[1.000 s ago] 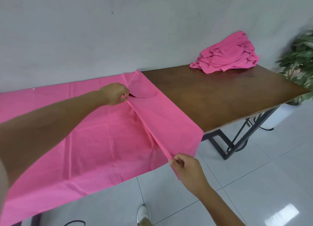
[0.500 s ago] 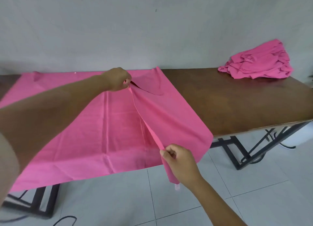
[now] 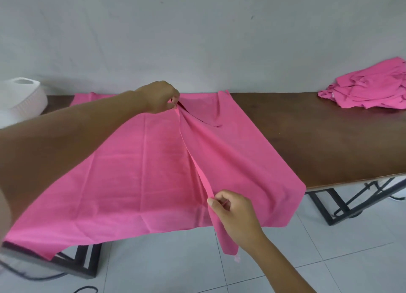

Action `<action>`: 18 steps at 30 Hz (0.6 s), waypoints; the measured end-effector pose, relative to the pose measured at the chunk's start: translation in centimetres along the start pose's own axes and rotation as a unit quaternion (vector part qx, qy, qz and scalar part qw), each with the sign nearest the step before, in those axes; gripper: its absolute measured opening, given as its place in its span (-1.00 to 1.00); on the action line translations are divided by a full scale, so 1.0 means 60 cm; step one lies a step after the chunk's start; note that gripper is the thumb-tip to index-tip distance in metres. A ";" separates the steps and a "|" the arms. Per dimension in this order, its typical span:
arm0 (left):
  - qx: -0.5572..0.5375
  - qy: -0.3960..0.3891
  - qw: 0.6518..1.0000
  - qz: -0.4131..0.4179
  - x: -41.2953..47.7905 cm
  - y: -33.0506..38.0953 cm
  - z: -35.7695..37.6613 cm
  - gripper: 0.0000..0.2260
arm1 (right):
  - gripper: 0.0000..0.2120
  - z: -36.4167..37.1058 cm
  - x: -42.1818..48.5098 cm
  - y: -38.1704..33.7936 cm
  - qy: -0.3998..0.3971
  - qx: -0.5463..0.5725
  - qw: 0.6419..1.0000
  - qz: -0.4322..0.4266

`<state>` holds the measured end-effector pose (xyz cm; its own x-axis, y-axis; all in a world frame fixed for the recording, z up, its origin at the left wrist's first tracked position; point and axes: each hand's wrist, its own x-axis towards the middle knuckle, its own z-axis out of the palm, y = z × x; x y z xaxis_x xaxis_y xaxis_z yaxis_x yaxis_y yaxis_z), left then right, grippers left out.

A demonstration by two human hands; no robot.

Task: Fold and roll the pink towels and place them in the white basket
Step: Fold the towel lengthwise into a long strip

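A: So, starting at the far left, what's there?

B: The white basket (image 3: 22, 99), at the left end of the table (image 3: 307, 139), against the wall. It's blurred, and I can't tell whether anything lies inside.

A: And the towel being worked on?

B: One pink towel (image 3: 131, 172) lies spread over the left and middle of the tabletop. Its near edge hangs off the near side of the table, above the tiled floor.

A: What are the hands doing?

B: The left hand (image 3: 160, 97) reaches to the far side and pinches the cloth between thumb and fingertips, near the far edge. The right hand (image 3: 235, 213) is at the near side, its fingers curled, and pinches the same towel by its near edge. A raised fold runs between the two pinches, and the part right of it slopes down onto the wood.

A: Further right?

B: Bare brown tabletop, then a crumpled pile of pink towels (image 3: 371, 90) at the far right end, well apart from the basket. Black metal legs (image 3: 329, 205) show beneath the table.
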<state>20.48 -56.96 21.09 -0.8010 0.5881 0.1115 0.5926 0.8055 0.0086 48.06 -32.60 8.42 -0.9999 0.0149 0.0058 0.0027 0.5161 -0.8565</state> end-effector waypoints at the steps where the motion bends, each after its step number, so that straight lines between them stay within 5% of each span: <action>1: -0.001 0.000 1.000 0.003 -0.010 -0.018 -0.001 -0.92 | -0.71 0.022 -0.001 -0.010 0.000 0.001 1.000 0.003; 18: 0.009 0.001 0.999 0.033 -0.168 -0.253 -0.017 -0.91 | -0.74 0.323 -0.011 -0.172 -0.081 -0.004 0.997 -0.010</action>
<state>19.64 -75.21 20.87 -0.7596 0.6403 0.1137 0.6430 0.7657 -0.0161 48.37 -54.52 7.26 -0.9890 -0.1339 -0.0622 -0.0169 0.5217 -0.8530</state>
